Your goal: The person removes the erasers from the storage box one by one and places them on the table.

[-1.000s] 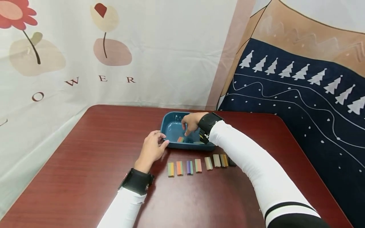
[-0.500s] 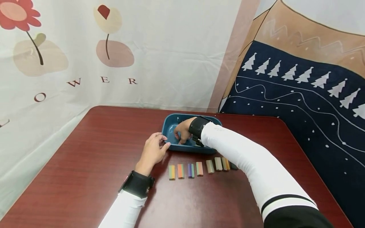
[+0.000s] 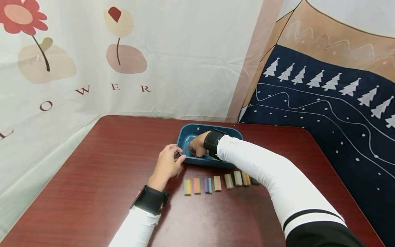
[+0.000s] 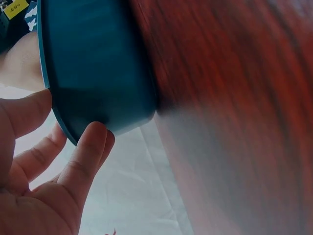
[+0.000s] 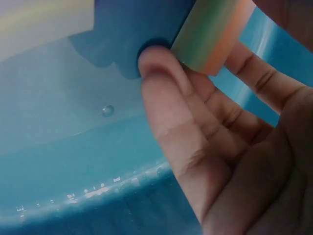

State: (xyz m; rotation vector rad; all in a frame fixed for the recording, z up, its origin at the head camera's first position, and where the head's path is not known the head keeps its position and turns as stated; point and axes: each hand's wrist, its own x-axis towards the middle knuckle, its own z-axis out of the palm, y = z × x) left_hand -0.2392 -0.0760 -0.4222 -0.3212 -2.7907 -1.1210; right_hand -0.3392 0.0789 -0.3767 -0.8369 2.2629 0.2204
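Observation:
A blue basin (image 3: 210,165) stands near the table's far edge. My left hand (image 3: 166,166) rests straight, spread fingers against its left front corner; the left wrist view shows fingertips (image 4: 93,129) on the outer wall and rim. My right hand (image 3: 198,144) reaches down inside, fingers bent. In the right wrist view it holds a small green-and-orange block (image 5: 210,44) among its fingers; the head view hides this block. A pale, yellow-striped block (image 5: 44,24) lies close by in the basin.
Several small two-coloured blocks (image 3: 217,184) stand in a row before the basin, the rightmost partly behind the right sleeve. The reddish-brown table (image 3: 123,154) meets a white curtain (image 3: 185,61) behind and a dark blue printed cloth (image 3: 308,103) at the right.
My right hand has moved left and down onto the green-and-orange block, which was uncovered a second ago. The left hand stays at the corner. The head view has shifted slightly.

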